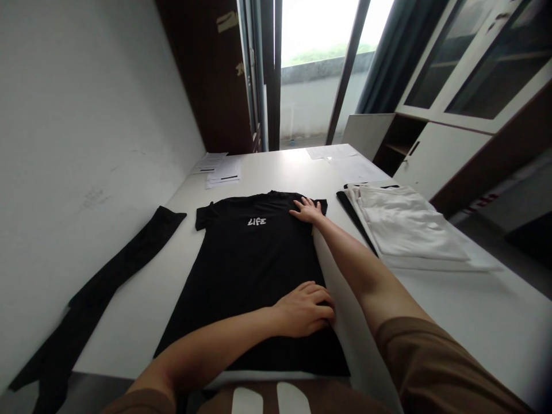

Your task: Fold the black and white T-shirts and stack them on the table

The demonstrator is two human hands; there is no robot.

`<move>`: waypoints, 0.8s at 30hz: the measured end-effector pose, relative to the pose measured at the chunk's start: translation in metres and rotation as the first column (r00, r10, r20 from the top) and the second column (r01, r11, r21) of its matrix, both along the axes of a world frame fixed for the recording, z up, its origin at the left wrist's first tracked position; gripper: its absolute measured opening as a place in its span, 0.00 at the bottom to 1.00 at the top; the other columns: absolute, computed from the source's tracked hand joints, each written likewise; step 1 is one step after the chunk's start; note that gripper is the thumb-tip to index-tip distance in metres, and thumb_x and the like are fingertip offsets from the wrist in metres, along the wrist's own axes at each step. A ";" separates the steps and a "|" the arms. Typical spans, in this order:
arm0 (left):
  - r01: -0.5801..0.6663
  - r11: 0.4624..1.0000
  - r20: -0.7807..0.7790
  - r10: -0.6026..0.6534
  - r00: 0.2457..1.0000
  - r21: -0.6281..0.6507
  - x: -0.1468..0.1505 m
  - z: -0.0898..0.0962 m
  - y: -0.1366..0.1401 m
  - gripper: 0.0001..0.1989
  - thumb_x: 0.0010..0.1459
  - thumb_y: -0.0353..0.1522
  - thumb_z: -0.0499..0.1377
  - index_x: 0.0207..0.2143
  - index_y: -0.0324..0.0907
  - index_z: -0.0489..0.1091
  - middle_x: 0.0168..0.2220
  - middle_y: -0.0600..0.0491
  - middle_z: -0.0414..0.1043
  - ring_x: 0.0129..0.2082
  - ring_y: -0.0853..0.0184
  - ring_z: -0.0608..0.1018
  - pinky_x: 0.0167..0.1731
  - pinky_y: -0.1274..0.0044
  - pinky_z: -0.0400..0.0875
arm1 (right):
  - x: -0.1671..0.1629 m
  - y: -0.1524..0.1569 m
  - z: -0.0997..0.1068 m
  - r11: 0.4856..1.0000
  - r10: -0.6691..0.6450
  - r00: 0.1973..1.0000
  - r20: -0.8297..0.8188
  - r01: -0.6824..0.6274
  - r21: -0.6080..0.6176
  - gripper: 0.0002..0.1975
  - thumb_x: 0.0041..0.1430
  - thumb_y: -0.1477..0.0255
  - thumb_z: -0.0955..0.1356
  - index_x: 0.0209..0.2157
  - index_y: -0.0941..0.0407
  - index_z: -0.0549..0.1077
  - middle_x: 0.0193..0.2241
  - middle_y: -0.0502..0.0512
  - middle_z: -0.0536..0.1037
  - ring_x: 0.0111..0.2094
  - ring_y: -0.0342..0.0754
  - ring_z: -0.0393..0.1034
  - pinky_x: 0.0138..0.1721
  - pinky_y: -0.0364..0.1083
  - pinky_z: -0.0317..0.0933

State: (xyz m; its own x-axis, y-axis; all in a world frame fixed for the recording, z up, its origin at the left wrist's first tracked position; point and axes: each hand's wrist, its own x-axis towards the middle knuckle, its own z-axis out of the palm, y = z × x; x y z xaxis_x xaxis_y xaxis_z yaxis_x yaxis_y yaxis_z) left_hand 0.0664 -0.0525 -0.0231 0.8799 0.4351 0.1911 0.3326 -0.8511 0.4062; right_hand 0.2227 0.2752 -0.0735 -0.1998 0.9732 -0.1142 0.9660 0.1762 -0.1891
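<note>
A black T-shirt (254, 259) lies spread on the white table, its collar toward the far end and a small white print on the chest, upside down from here. My right hand (307, 210) rests on the shirt near the shoulder and sleeve on the right, fingers spread and holding nothing. Lower down, my left hand (304, 310) reaches across the shirt to its right side edge. Its fingers are curled over that edge and appear to grip the cloth; the fingertips are partly hidden.
To the right, folded white garments (409, 224) are stacked with black cloth partly under them. A long black cloth (116, 270) lies along the table's left side. Papers (224, 172) sit at the far left, more sheets (345, 161) at the far right. The white table (276, 167) adjoins a wall.
</note>
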 end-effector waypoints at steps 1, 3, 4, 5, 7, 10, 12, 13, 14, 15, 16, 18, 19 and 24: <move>0.018 0.999 0.015 -0.018 1.000 -0.028 0.000 0.001 0.001 0.08 0.70 0.36 0.55 0.46 0.48 0.74 0.57 0.51 0.73 0.65 0.60 0.66 0.68 0.64 0.53 | 0.001 0.002 0.001 1.000 0.004 1.000 0.000 -0.004 -0.011 0.43 0.63 0.40 0.55 0.73 0.45 0.50 0.75 0.56 0.41 0.74 0.65 0.32 0.68 0.72 0.28; 0.071 0.991 0.070 -0.063 0.996 -0.114 0.001 0.002 0.001 0.08 0.71 0.35 0.54 0.44 0.47 0.73 0.53 0.51 0.75 0.64 0.62 0.67 0.68 0.66 0.54 | 0.002 0.004 0.002 1.000 0.009 1.000 0.002 -0.009 -0.028 0.43 0.63 0.40 0.56 0.73 0.45 0.50 0.75 0.56 0.40 0.74 0.65 0.31 0.68 0.72 0.27; 0.094 0.981 0.115 -0.076 0.991 -0.168 0.001 0.003 0.001 0.08 0.71 0.34 0.54 0.43 0.46 0.73 0.51 0.51 0.77 0.63 0.63 0.69 0.67 0.68 0.55 | 0.002 0.005 0.003 0.999 0.011 1.000 0.001 -0.011 -0.034 0.43 0.63 0.40 0.56 0.73 0.44 0.49 0.75 0.56 0.40 0.74 0.65 0.31 0.68 0.72 0.27; 0.115 0.968 0.166 -0.079 0.983 -0.224 0.001 0.004 0.000 0.08 0.71 0.34 0.54 0.42 0.45 0.72 0.49 0.51 0.78 0.61 0.63 0.71 0.66 0.69 0.57 | 0.003 0.006 0.003 0.999 0.011 1.000 -0.001 -0.011 -0.039 0.43 0.63 0.40 0.56 0.73 0.44 0.49 0.75 0.56 0.40 0.74 0.65 0.31 0.68 0.72 0.27; 0.146 0.935 0.273 -0.056 0.960 -0.322 0.001 0.007 -0.001 0.09 0.71 0.35 0.53 0.41 0.44 0.71 0.46 0.50 0.79 0.59 0.64 0.73 0.65 0.69 0.58 | 0.003 0.007 0.004 0.999 0.014 1.000 -0.006 -0.014 -0.046 0.43 0.63 0.40 0.56 0.73 0.44 0.49 0.75 0.56 0.40 0.74 0.65 0.32 0.68 0.71 0.27; 0.181 0.888 0.335 -0.033 0.942 -0.422 -0.001 0.011 -0.003 0.11 0.71 0.38 0.52 0.40 0.43 0.71 0.45 0.49 0.79 0.58 0.64 0.74 0.65 0.68 0.59 | 0.005 0.006 0.004 0.999 0.020 1.000 -0.016 -0.021 -0.038 0.42 0.63 0.40 0.56 0.73 0.44 0.50 0.75 0.56 0.41 0.74 0.64 0.33 0.68 0.71 0.27; 0.187 0.868 0.288 -0.053 0.956 -0.460 -0.002 0.011 -0.003 0.10 0.71 0.38 0.53 0.41 0.44 0.71 0.46 0.49 0.79 0.59 0.63 0.73 0.65 0.68 0.59 | 0.005 0.003 0.005 1.000 0.025 0.999 -0.026 -0.025 -0.004 0.41 0.65 0.41 0.56 0.72 0.45 0.52 0.74 0.57 0.43 0.73 0.63 0.34 0.68 0.70 0.28; 0.184 0.866 0.250 -0.071 0.966 -0.464 -0.002 0.011 -0.003 0.09 0.70 0.37 0.53 0.41 0.45 0.72 0.47 0.50 0.79 0.59 0.64 0.73 0.65 0.68 0.60 | 0.005 0.000 0.005 0.999 0.026 0.999 -0.033 -0.025 0.024 0.40 0.66 0.43 0.56 0.72 0.46 0.53 0.74 0.57 0.44 0.73 0.62 0.35 0.69 0.69 0.29; 0.177 0.873 0.211 -0.088 0.974 -0.454 -0.001 0.009 -0.003 0.08 0.70 0.36 0.54 0.42 0.46 0.72 0.48 0.50 0.79 0.59 0.63 0.72 0.64 0.68 0.60 | 0.005 -0.003 0.006 0.998 0.026 0.999 -0.042 -0.024 0.061 0.38 0.67 0.44 0.56 0.72 0.47 0.55 0.74 0.57 0.46 0.73 0.62 0.37 0.69 0.68 0.31; 0.165 0.889 0.175 -0.098 0.980 -0.428 0.000 0.008 -0.003 0.08 0.69 0.35 0.54 0.42 0.46 0.73 0.48 0.50 0.79 0.59 0.63 0.73 0.64 0.68 0.60 | 0.005 -0.006 0.006 0.994 0.026 0.998 -0.055 -0.020 0.103 0.37 0.68 0.46 0.57 0.71 0.48 0.57 0.73 0.57 0.49 0.73 0.61 0.39 0.69 0.66 0.33; 0.149 0.909 0.146 -0.099 0.984 -0.390 0.001 0.006 -0.003 0.08 0.69 0.34 0.54 0.43 0.46 0.73 0.49 0.50 0.78 0.58 0.62 0.73 0.64 0.68 0.61 | 0.005 -0.010 0.007 0.989 0.025 0.997 -0.071 -0.014 0.147 0.34 0.69 0.48 0.57 0.70 0.50 0.60 0.72 0.58 0.53 0.72 0.60 0.43 0.70 0.63 0.35; 0.106 0.945 0.109 -0.076 0.991 -0.308 0.003 0.003 -0.004 0.08 0.68 0.34 0.55 0.44 0.46 0.74 0.51 0.49 0.76 0.58 0.61 0.73 0.64 0.66 0.60 | 0.005 -0.018 0.008 0.973 0.023 0.994 -0.105 0.001 0.229 0.29 0.71 0.54 0.57 0.66 0.52 0.67 0.69 0.59 0.61 0.69 0.57 0.51 0.69 0.60 0.39; 0.090 0.956 0.103 -0.063 0.993 -0.280 0.003 0.002 -0.005 0.09 0.68 0.34 0.55 0.46 0.45 0.74 0.53 0.48 0.75 0.58 0.60 0.72 0.64 0.66 0.59 | 0.006 -0.022 0.008 0.965 0.021 0.992 -0.120 0.011 0.263 0.27 0.71 0.57 0.57 0.64 0.53 0.69 0.66 0.59 0.65 0.67 0.56 0.55 0.69 0.58 0.40; 0.058 0.926 0.215 0.025 0.976 -0.374 -0.002 0.010 -0.002 0.09 0.66 0.34 0.58 0.47 0.45 0.74 0.56 0.47 0.72 0.59 0.60 0.72 0.63 0.67 0.62 | 0.012 -0.037 0.006 0.939 0.020 0.990 -0.142 0.030 0.342 0.23 0.70 0.61 0.59 0.58 0.53 0.74 0.64 0.58 0.69 0.66 0.58 0.57 0.68 0.59 0.41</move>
State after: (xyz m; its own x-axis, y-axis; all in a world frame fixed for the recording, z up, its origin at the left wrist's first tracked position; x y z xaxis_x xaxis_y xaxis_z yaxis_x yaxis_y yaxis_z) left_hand 0.0640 -0.0546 -0.0131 0.8445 0.4973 0.1989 0.1905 -0.6260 0.7562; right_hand 0.2342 0.2378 -0.0680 -0.1848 0.9492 0.2548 0.9348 0.2498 -0.2524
